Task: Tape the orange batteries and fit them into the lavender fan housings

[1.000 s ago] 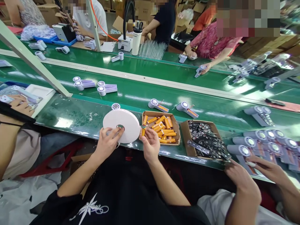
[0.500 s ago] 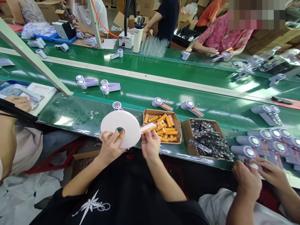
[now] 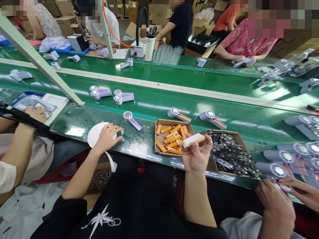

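Wears a black shirt with a white star-like print and looping script-like strokes alongside; cannot be read as words. Likewise too small to make out: dark printing on a carton at the back.

Grips an orange battery cell in the right hand, pinched between thumb and fingertips, with a white strip along the upper face. Holds it raised above the green tabletop, between the cardboard box of orange cells and the box of dark circuit parts.

Spreads the left hand over the roll of white tape, fingers extended and parted, partly hiding the roll; cannot tell about contact at the palm. Below the hand, a loose length of white tape hanging past the front edge. Between the roll and the orange cells, a lavender handheld fan lying on the tabletop.
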{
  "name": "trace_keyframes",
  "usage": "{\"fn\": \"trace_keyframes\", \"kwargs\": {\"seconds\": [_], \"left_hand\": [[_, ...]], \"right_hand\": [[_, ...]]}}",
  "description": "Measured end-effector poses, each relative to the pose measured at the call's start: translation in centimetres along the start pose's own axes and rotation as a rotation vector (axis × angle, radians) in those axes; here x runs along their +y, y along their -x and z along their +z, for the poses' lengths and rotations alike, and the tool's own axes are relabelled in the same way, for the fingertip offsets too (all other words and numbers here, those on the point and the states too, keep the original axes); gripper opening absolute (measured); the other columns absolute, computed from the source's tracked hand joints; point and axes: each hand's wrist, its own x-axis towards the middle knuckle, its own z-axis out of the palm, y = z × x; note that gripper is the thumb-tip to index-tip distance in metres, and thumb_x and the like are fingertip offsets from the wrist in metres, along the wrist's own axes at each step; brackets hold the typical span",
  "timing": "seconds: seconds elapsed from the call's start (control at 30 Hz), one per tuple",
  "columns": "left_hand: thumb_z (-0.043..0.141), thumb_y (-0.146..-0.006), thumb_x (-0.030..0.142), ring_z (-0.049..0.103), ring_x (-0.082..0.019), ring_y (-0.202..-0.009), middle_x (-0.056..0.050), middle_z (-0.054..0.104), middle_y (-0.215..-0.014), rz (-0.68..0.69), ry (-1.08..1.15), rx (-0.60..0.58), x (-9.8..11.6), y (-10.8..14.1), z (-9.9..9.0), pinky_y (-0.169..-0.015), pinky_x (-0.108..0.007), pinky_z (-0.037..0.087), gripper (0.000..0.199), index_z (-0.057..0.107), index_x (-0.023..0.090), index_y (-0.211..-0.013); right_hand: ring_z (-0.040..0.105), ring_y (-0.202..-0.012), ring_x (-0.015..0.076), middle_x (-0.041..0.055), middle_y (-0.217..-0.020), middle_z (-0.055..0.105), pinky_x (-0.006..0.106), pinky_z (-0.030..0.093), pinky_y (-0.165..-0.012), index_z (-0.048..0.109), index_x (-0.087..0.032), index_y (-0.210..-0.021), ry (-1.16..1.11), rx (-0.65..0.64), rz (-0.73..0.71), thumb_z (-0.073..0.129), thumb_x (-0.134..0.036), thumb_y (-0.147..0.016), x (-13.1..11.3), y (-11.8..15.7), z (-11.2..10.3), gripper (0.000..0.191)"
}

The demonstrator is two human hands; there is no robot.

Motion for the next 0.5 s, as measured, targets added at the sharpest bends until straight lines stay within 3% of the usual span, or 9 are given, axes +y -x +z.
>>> {"fn": "trace_keyframes", "kwargs": {"seconds": [0.13,0.23,0.33,0.4,0.5], "left_hand": [[0.056,-0.104,0.043,0.034,-0.036,-0.15,-0.012,0.064,-0.146,0.078,-0.01,-0.041,1.5,-8.6,2.1,-0.125,-0.056,0.03,0.045,0.069,0.02,-0.14],[0.056,-0.103,0.044,0.027,-0.038,-0.152,-0.013,0.057,-0.154,0.129,0.003,-0.299,0.7,-13.6,2.8,-0.125,-0.056,0.025,0.046,0.069,0.02,-0.141],[0.064,-0.096,0.046,0.043,-0.032,-0.138,-0.012,0.065,-0.138,0.215,0.004,-0.555,0.3,-16.5,2.7,-0.121,-0.043,0.03,0.036,0.079,0.021,-0.118],[0.073,-0.088,0.047,0.051,-0.028,-0.124,-0.01,0.068,-0.123,0.225,-0.032,-0.63,0.7,-17.7,2.5,-0.115,-0.038,0.035,0.03,0.082,0.022,-0.102],[0.085,-0.074,0.052,0.057,-0.027,-0.11,-0.009,0.07,-0.107,0.155,-0.114,-0.717,2.4,-18.9,2.6,-0.108,-0.039,0.041,0.035,0.081,0.022,-0.091]], "right_hand": [[0.081,-0.09,0.0192,-0.0026,-0.11,0.078,0.021,0.061,-0.063,0.058,-0.039,-0.117,-0.013,-0.018,-0.023,0.099,-0.039,-0.072,0.0,0.5,0.9,0.061],[0.081,-0.087,0.0196,-0.0028,-0.106,0.078,0.022,0.061,-0.062,0.056,-0.037,-0.113,0.001,-0.007,-0.065,0.099,-0.038,-0.072,-0.9,0.6,-0.1,0.06],[0.08,-0.085,0.0209,-0.0018,-0.102,0.078,0.022,0.061,-0.058,0.056,-0.034,-0.105,0.035,0.044,-0.087,0.1,-0.041,-0.07,-1.5,1.2,-2.5,0.057],[0.08,-0.085,0.0227,-0.0012,-0.097,0.076,0.027,0.064,-0.059,0.057,-0.032,-0.098,0.072,0.091,-0.092,0.101,-0.043,-0.067,-1.6,1.8,-4.1,0.055],[0.079,-0.079,0.0271,0.0025,-0.092,0.073,0.034,0.064,-0.051,0.059,-0.03,-0.083,0.211,0.087,-0.104,0.097,-0.048,-0.069,-1.6,1.9,-5.6,0.044]]}}
